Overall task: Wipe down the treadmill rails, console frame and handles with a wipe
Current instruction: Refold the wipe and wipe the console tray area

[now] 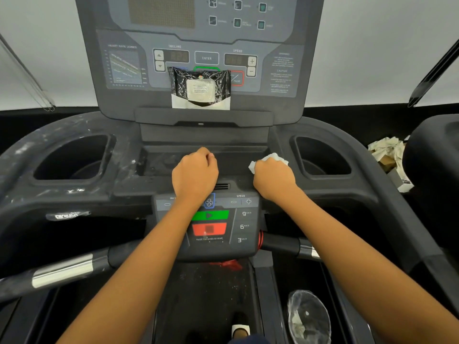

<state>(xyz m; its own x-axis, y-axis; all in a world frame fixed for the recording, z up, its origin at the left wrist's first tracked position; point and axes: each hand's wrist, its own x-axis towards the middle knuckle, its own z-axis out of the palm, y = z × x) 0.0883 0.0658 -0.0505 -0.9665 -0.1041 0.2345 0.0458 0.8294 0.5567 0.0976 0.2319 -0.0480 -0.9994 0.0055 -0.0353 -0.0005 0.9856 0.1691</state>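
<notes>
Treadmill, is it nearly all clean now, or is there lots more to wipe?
Not nearly. The frame's right side looks dark and free of marks, so perhaps done. The right hand holds a white wipe beside the middle tray. The frame's left side is speckled with white smudges, and the left handle may need wiping too.

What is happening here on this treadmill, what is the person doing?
A person is cleaning the treadmill. The right hand grips a white wipe at the right edge of the tray. The left hand is curled above the tray and seems to hold nothing. A wipes pack leans on the console. The left frame shows white smears, so it is likely not yet wiped.
</notes>
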